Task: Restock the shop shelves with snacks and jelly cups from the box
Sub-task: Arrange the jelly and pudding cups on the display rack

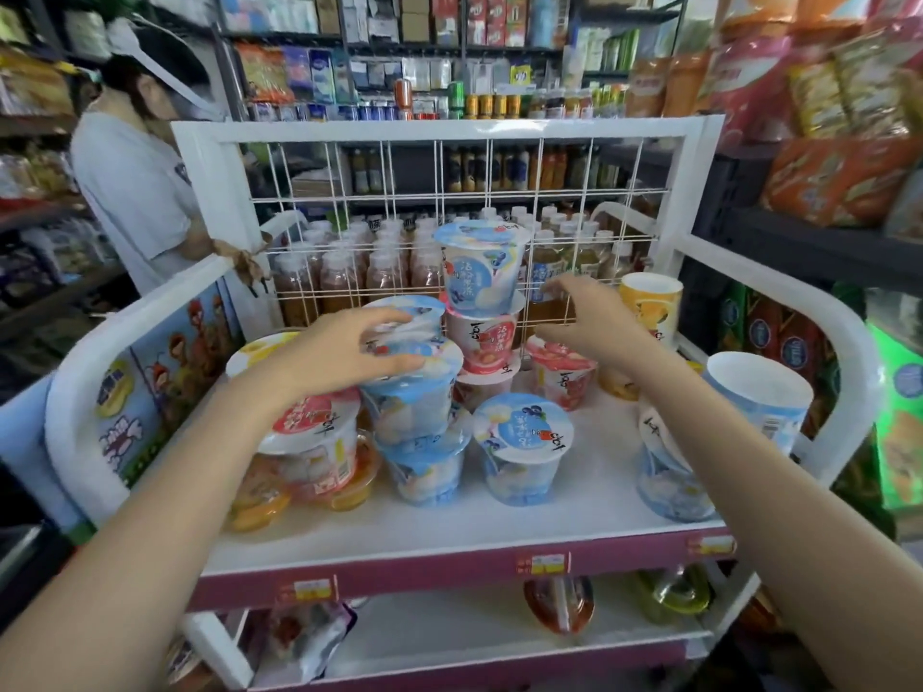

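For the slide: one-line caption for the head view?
Left hand grips blue-lidded plastic jelly cup atop a stack; right hand open, on white wire-backed shelf.

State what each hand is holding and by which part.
The left hand grips a blue jelly cup by its lidded top. The right hand holds nothing.

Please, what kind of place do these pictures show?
Most likely a small grocery shop. Jelly cups are stacked on a white display rack with price tags on its edge, and shelves behind hold bottled drinks and packaged goods.
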The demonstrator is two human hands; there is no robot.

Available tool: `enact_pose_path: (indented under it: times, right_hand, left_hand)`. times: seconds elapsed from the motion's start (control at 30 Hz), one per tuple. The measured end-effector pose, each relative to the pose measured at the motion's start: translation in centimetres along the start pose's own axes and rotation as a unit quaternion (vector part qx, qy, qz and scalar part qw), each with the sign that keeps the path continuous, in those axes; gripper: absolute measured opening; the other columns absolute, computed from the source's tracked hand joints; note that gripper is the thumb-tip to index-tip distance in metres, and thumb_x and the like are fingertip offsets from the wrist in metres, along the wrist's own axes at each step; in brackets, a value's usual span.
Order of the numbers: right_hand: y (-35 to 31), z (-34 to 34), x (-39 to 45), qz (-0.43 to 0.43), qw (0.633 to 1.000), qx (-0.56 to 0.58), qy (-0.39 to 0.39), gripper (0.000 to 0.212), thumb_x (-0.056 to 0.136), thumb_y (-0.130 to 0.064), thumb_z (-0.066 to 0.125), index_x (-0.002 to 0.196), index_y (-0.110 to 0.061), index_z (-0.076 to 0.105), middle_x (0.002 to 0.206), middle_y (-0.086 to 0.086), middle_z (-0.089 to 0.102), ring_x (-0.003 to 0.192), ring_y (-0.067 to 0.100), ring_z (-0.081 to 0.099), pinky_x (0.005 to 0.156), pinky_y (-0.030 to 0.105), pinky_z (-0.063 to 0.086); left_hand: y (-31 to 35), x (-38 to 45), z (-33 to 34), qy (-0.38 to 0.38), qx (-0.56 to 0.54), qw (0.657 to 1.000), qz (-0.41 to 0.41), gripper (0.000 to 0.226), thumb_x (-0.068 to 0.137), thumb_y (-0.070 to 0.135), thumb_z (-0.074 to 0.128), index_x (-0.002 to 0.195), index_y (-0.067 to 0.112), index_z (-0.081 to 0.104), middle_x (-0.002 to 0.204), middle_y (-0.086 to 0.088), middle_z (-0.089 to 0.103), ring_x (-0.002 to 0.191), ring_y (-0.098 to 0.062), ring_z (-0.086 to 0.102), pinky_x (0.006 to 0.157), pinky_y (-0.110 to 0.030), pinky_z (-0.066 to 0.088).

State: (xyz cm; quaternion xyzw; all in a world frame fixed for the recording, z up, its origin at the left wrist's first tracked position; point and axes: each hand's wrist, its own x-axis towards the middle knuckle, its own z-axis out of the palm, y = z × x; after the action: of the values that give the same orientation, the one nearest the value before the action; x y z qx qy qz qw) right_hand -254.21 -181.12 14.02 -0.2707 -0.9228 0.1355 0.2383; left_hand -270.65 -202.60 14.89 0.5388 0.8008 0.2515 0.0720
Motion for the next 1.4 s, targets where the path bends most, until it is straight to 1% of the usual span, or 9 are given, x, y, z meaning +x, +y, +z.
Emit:
enact_pose_path:
  times: [0.17,0.27,0.43,0.53,0.7,0.87,1.1,1.2,1.4]
  right_hand:
    - [-6.2,-0.5,-4.8,-0.09,0.988,0.128,0.016,0.043,0.082,-0.031,0.068,0.12,-0.017,0.055,0.126,0.002,0.054,0.115,0.015,0.05,0.092,0.024,0.038]
    - [-9.2,1.1,-5.9,-0.131,0.979,0.151,-0.024,0.039,0.081,-0.03,0.07,0.116,-0.018,0.057,0.122,0.001,0.054,0.112,0.013,0.051,0.088,0.017,0.034]
    - [-10.9,3.6,-6.4,-0.141,0.978,0.151,-0.026,0.037,0.08,-0.022,0.072,0.113,-0.012,0.059,0.122,0.008,0.052,0.115,0.019,0.048,0.083,0.014,0.029]
    - [-10.5,4.7,-6.7,-0.146,0.98,0.102,-0.087,0.041,0.08,-0.028,0.071,0.116,-0.014,0.057,0.124,0.01,0.049,0.123,0.023,0.041,0.096,0.021,0.026]
    - [-10.4,4.6,-7.4,-0.168,0.974,0.134,-0.077,0.05,0.077,-0.033,0.074,0.12,-0.018,0.054,0.128,0.003,0.048,0.121,0.014,0.041,0.091,0.015,0.025]
    - [-12.7,3.0,-8.3,-0.158,0.905,0.376,-0.124,0.071,0.071,-0.015,0.079,0.129,-0.026,0.038,0.131,0.0,0.048,0.12,0.011,0.051,0.102,0.027,0.042]
    - [-10.6,0.9,-8.0,-0.135,0.901,0.411,-0.021,0.106,0.069,-0.021,0.082,0.143,-0.04,0.009,0.135,0.006,0.049,0.115,0.015,0.056,0.092,0.031,0.05]
    - [-7.9,0.1,-8.3,-0.111,0.912,0.395,0.032,0.105,0.07,-0.013,0.081,0.145,-0.032,0.011,0.135,-0.001,0.048,0.116,0.01,0.055,0.096,0.031,0.049]
    - [-2.3,-1.5,-7.2,-0.03,0.942,0.313,0.121,0.094,0.064,-0.03,0.082,0.134,-0.043,0.02,0.133,-0.002,0.046,0.114,0.019,0.055,0.096,0.043,0.048]
  left_hand:
    - [-2.8,-5.0,-0.9,0.009,0.051,0.999,-0.01,0.091,0.063,0.073,0.064,0.136,0.022,0.044,0.14,0.004,0.045,0.128,-0.012,0.042,0.103,-0.023,0.032]
    - [-4.2,-7.0,-0.3,-0.023,0.11,0.992,-0.061,0.083,0.073,0.051,0.069,0.142,0.025,0.032,0.148,0.002,0.032,0.136,-0.019,0.03,0.108,-0.028,0.024]
    - [-6.2,-7.5,0.8,0.02,0.115,0.987,-0.106,0.088,0.067,0.058,0.071,0.141,0.027,0.033,0.147,-0.007,0.031,0.135,-0.027,0.029,0.109,-0.042,0.03]
    - [-6.1,-8.0,1.3,0.082,0.076,0.989,-0.098,0.079,0.062,0.049,0.077,0.13,0.027,0.042,0.135,-0.006,0.041,0.123,-0.024,0.042,0.101,-0.037,0.039]
    - [-4.7,-10.6,-0.7,0.176,-0.02,0.984,-0.016,0.07,0.062,0.031,0.084,0.115,0.031,0.038,0.111,0.009,0.045,0.095,-0.003,0.047,0.082,-0.018,0.042]
    - [-0.7,-10.8,-4.7,0.155,-0.113,0.981,0.021,0.075,0.053,0.046,0.074,0.117,0.032,0.037,0.109,0.017,0.041,0.09,0.011,0.044,0.068,0.0,0.035]
    - [5.4,-6.1,-3.1,0.099,-0.101,0.987,0.078,0.085,0.053,0.051,0.071,0.126,0.027,0.035,0.119,0.013,0.041,0.107,-0.003,0.044,0.077,-0.002,0.035]
    - [6.8,-3.9,-2.1,0.051,-0.126,0.987,0.09,0.1,0.057,0.055,0.08,0.138,0.027,0.027,0.137,0.007,0.038,0.12,-0.005,0.04,0.093,-0.019,0.035]
    - [5.9,-1.0,-1.6,0.075,-0.038,0.994,0.066,0.08,0.073,0.048,0.069,0.14,0.026,0.029,0.148,0.004,0.032,0.134,-0.014,0.032,0.105,-0.03,0.028]
